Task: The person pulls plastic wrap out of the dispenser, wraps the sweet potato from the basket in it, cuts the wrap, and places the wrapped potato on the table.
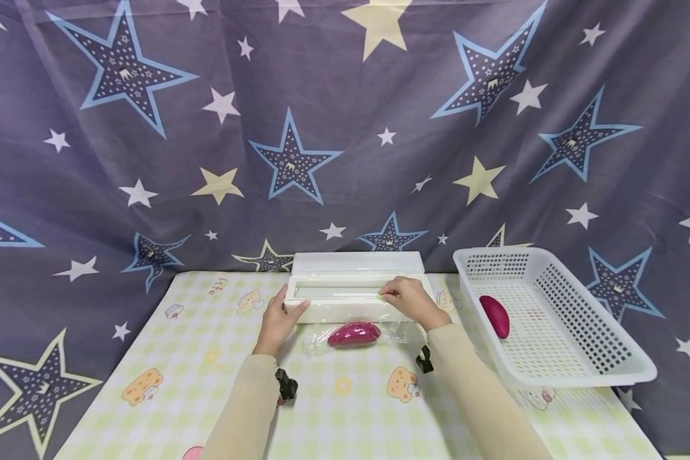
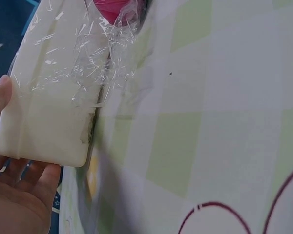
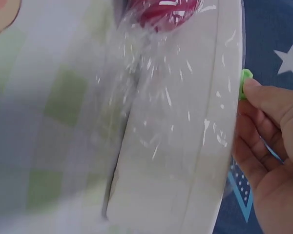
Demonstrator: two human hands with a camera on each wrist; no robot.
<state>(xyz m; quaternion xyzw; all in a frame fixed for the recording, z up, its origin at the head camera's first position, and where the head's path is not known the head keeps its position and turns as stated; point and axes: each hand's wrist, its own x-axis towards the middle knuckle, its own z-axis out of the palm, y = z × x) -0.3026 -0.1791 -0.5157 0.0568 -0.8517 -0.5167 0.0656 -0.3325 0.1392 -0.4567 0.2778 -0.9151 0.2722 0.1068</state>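
Observation:
A long white plastic wrap dispenser [image 1: 333,312] stands at the back of the table, its lid [image 1: 356,263] raised behind it. My left hand [image 1: 278,322] grips its left end, thumb on the near side and fingers round the end. At the right part of the top edge, my right hand [image 1: 411,300] pinches a small green slide cutter [image 3: 246,80] between thumb and fingers. Clear plastic wrap [image 2: 49,63] hangs over the front wall. In front of the box lies a magenta, sweet-potato-shaped item [image 1: 353,333] covered by the wrap.
To the right stands a white perforated basket [image 1: 558,348] holding another magenta item [image 1: 495,317] of similar shape. A checked cloth [image 1: 207,383] with cartoon prints covers the table. Behind the dispenser hangs a dark star-patterned curtain [image 1: 374,172].

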